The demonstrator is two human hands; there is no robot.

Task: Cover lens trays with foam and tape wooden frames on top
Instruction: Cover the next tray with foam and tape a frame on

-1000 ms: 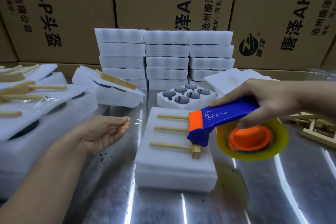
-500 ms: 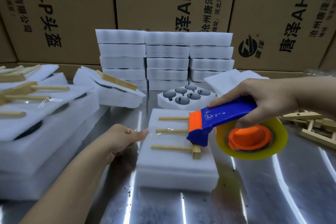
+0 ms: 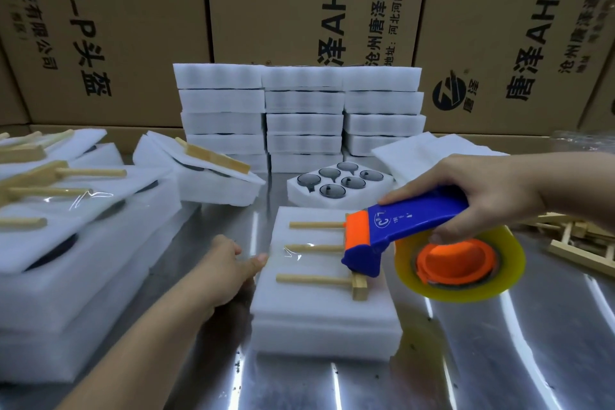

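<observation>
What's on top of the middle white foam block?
A wooden frame lies on the foam block, with clear tape over its middle stick. The tape dispenser covers part of its crossbar. Anything under the foam is hidden.

Printed cardboard boxes [image 3: 133, 27] behind steel table [image 3: 499, 359]

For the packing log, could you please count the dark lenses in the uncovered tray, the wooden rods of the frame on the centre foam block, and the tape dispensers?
Dark lenses in the uncovered tray: 6
Wooden rods on the centre foam block: 3
Tape dispensers: 1
Total: 10
</observation>
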